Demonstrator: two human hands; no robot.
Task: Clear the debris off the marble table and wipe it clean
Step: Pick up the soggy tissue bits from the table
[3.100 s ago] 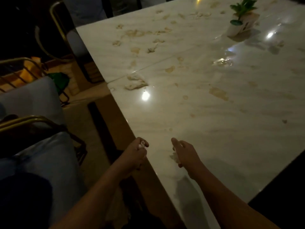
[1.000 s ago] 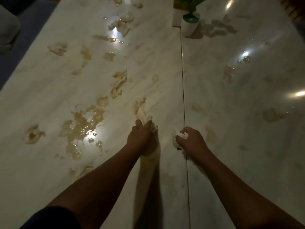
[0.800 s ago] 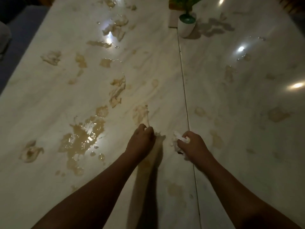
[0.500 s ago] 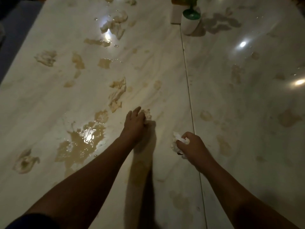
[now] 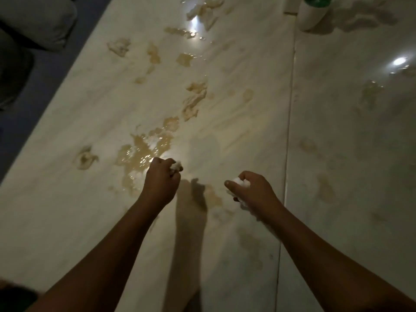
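The left hand (image 5: 161,180) is over the pale cream marble bench (image 5: 56,210), its fingers curled tight around a small crumpled white tissue wad (image 5: 176,166) that pokes out on the thumb side. This hand is at the near edge of a glossy brown liquid puddle (image 5: 141,152); I cannot tell whether the knuckles touch the wet surface. The right hand (image 5: 255,191) is near it with a gap between them. It is also closed in a fist and grips a second, larger white tissue wad (image 5: 238,183) between the thumb and curled fingers. A faint brown smear (image 5: 213,197) marks the marble between the two hands.

Debris is scattered across the bench beyond the puddle. A long soggy beige scrap (image 5: 194,100) lies just past it, and a smaller crumpled scrap (image 5: 85,157) lies to the puddle's left. A further scrap (image 5: 119,47) is near the left edge, and a pale clump (image 5: 202,10) lies at the far end beside a bright light reflection. Dull brown stains (image 5: 325,188) dot the slab on the right, past a straight dark seam (image 5: 290,109) that runs the bench's length. A white round pot with a green top (image 5: 311,13) stands at the far end, just right of that seam. A grey cushion (image 5: 38,19) sits off the bench at the upper left.
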